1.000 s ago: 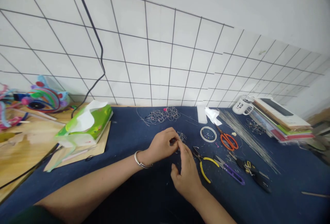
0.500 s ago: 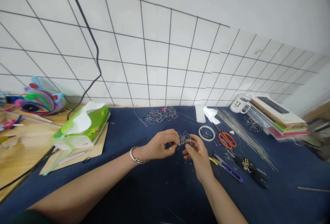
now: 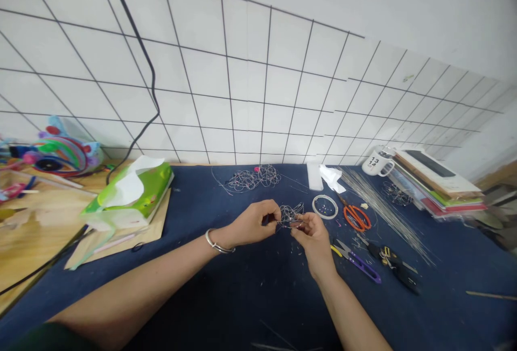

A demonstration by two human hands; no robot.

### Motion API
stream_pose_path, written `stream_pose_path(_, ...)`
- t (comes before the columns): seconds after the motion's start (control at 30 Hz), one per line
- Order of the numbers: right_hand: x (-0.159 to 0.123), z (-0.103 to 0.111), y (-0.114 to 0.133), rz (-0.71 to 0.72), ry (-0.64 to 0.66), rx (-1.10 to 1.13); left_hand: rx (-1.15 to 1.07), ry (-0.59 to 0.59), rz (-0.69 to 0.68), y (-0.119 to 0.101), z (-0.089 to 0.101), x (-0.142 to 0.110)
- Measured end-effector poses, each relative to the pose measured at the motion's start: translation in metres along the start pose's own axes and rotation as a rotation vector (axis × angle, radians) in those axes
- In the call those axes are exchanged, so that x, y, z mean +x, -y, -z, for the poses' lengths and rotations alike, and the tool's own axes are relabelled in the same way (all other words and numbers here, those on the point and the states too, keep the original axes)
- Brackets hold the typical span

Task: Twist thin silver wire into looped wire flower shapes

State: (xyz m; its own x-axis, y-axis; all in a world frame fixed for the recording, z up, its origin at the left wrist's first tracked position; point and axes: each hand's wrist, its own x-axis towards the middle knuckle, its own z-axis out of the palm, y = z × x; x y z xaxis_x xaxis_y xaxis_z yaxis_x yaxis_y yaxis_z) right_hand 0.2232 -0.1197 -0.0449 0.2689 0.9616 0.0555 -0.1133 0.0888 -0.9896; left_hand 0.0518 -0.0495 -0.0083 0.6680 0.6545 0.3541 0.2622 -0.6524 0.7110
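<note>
Between my two hands is a small bundle of looped thin wire (image 3: 291, 213), held just above the dark blue cloth (image 3: 242, 292). My left hand (image 3: 256, 223), with a silver bangle at the wrist, pinches the bundle's left side between thumb and fingertips. From the right, my right hand (image 3: 313, 240) grips the bundle, thumb below and fingers curled behind. The fingers partly hide the wire. Past the hands lie more looped wire pieces (image 3: 254, 177), one with a pink spot. A white ring-shaped dish (image 3: 325, 207) with tiny beads sits beyond my right hand.
Orange-handled scissors (image 3: 356, 218), purple snips (image 3: 361, 266) and black-handled pliers (image 3: 398, 270) lie to the right. Behind them are straight wires (image 3: 383, 213), a white mug (image 3: 375, 163) and a stack of books (image 3: 440, 181). A green tissue pack (image 3: 135, 195) stands at left.
My right hand has turned slightly, its fingers closing more over the wire bundle, which has tilted. My left hand keeps its pinch. The whole view has shifted a little.
</note>
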Motion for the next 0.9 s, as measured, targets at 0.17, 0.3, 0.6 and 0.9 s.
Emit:
stream_pose_path(0.17,0.0007,0.0016,-0.0015,0.001,-0.005,-0.003,-0.053,0.047,0.024,-0.0017,0.0026,0.0010)
stream_pose_path(0.3,0.0021,0.0018,-0.0022,-0.004,-0.012,-0.013,-0.077,0.093,0.004,-0.0038,0.0057,0.0021)
stream_pose_path(0.6,0.0019,0.0022,-0.0008,-0.003,-0.004,0.000,-0.004,0.099,-0.109,-0.0073,0.0081,0.0020)
stream_pose_path(0.9,-0.0007,0.0011,0.0063,-0.028,0.015,-0.036,0.016,0.056,-0.087,-0.0058,0.0060,0.0003)
